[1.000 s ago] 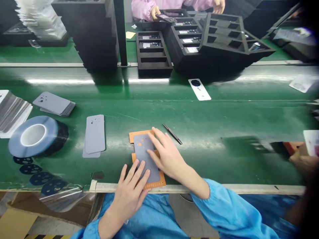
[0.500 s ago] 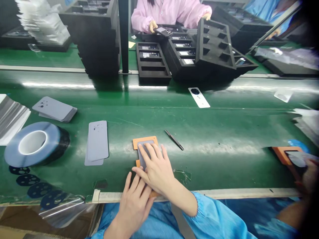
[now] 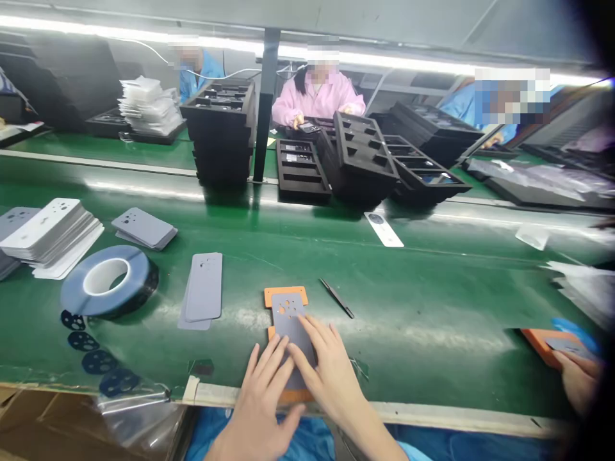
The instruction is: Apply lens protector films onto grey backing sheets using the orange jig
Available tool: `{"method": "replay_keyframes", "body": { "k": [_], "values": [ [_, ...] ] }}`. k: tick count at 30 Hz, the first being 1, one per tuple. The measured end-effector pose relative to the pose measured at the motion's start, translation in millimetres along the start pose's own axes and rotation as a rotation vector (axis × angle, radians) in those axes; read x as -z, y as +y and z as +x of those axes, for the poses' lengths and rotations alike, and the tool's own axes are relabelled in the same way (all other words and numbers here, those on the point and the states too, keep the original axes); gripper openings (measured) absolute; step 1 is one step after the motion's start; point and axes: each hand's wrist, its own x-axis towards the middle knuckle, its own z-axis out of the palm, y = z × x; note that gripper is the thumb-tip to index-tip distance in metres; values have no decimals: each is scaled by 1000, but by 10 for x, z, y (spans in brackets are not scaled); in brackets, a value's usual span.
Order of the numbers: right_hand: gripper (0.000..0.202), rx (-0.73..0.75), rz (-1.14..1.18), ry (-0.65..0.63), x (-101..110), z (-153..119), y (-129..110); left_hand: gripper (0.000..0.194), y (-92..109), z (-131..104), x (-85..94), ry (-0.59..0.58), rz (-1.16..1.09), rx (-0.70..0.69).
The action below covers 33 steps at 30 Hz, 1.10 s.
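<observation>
A grey plate with camera-type holes (image 3: pixel 287 312) lies in an orange fixture (image 3: pixel 298 292) near the table's front edge. My left hand (image 3: pixel 264 390) rests with spread fingers on the plate's lower left side. On its right side my right hand (image 3: pixel 331 371) lies, fingers extended and apart, touching the surface. Neither hand grips anything. Black tweezers (image 3: pixel 337 299) lie to the right of the fixture. Left of it, two overlapping grey plates (image 3: pixel 206 288) are on the green table.
A tape roll (image 3: pixel 108 282), a stack of white plates (image 3: pixel 52 234) and more grey plates (image 3: pixel 143 228) sit at left. Black trays (image 3: pixel 303 173) stand beyond. At right, another person's hand (image 3: pixel 579 381) holds an orange fixture (image 3: pixel 541 346); a white plate (image 3: pixel 384 229) lies farther back.
The view has tilted up. My right hand has slid down the grey plate, uncovering its holes, and my left hand now rests on the plate beside it.
</observation>
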Motion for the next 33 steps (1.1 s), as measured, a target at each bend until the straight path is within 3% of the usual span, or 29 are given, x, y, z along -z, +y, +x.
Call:
{"method": "replay_keyframes", "body": {
  "k": [2,4,8,11,16,18,20,27,30,33],
  "values": [
    [47,31,77,26,92,-46,-105,66,-19,17,51,106,-237,91],
    [50,102,182,3,190,-71,-215,61,-44,46,107,200,-509,266],
    [42,93,312,-47,259,-34,-301,69,-90,131,165,260,-1012,656],
    [39,-45,352,-82,207,40,-275,83,-114,172,154,305,-1189,741],
    [55,-235,706,-390,104,244,-271,87,-168,150,156,403,-1282,766],
    [54,-264,813,-424,48,480,-221,85,-206,111,207,464,-1225,756],
    [51,-249,820,-371,-21,878,-105,76,-237,41,302,530,-1083,755],
    [37,-325,477,-143,-183,2764,371,43,-169,-453,840,943,-559,778],
    [33,-341,296,-104,-167,3181,403,37,-191,-699,1055,1079,-291,809],
    [30,-336,121,-91,-153,3309,361,47,-328,-913,1170,1083,-15,861]
  ]
}}
